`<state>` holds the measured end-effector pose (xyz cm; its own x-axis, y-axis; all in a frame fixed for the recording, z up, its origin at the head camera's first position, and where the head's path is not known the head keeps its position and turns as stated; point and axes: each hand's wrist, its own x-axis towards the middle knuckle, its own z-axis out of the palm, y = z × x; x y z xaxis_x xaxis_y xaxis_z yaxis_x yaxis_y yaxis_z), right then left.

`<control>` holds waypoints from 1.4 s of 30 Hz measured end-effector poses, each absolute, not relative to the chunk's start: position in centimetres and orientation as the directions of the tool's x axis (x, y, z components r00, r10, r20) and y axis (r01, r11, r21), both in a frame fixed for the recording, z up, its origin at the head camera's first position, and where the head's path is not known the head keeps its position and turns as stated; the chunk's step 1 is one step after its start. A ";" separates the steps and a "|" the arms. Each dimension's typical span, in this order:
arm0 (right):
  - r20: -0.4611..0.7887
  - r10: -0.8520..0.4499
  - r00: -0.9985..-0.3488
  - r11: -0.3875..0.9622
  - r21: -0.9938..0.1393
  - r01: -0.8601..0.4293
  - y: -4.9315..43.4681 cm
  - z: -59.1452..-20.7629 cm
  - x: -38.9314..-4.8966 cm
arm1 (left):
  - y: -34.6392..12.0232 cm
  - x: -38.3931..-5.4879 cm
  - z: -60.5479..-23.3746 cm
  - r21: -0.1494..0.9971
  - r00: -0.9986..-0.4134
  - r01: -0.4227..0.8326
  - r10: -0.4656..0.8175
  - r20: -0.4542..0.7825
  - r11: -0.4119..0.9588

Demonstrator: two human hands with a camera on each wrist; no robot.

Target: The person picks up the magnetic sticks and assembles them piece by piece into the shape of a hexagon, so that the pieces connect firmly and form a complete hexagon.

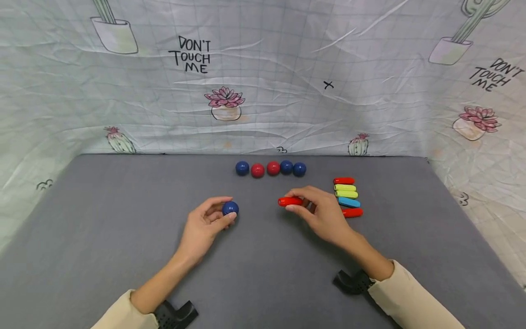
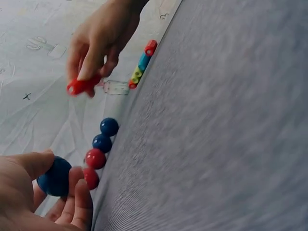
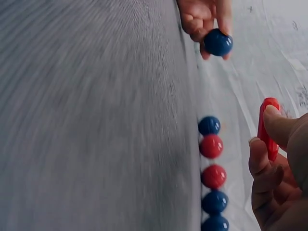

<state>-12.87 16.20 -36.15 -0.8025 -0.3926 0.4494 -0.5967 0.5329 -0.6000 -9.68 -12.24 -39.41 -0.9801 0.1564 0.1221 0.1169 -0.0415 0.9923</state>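
My left hand pinches a glossy dark blue ball between thumb and fingers, above the grey tabletop. Opposite it, my right hand pinches a short red tube between thumb and fingertips; a hole shows in the tube's near end in the left wrist view. The blue ball and the red tube are apart, with a gap of table between the hands. In the right wrist view the tube lies along the thumb, and the other blue ball appears at the top.
Along the table's back edge runs a row of blue balls and red balls. Right of my right hand lies a column of tubes: red, yellow and blue. A printed white cloth hangs behind the grey table.
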 end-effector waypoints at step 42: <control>0.028 -0.435 -0.900 0.365 -0.908 -0.205 11.1 -35.1 -9.8 | -11.0 -8.5 -39.8 0.958 -0.931 0.287 0.236 0.279 0.001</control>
<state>-9.84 11.07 -35.05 -0.9002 -0.4346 0.0283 -0.2047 0.3649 -0.9083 -8.51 -11.02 -39.84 -0.9309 0.2362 0.2786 0.2871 0.0013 0.9579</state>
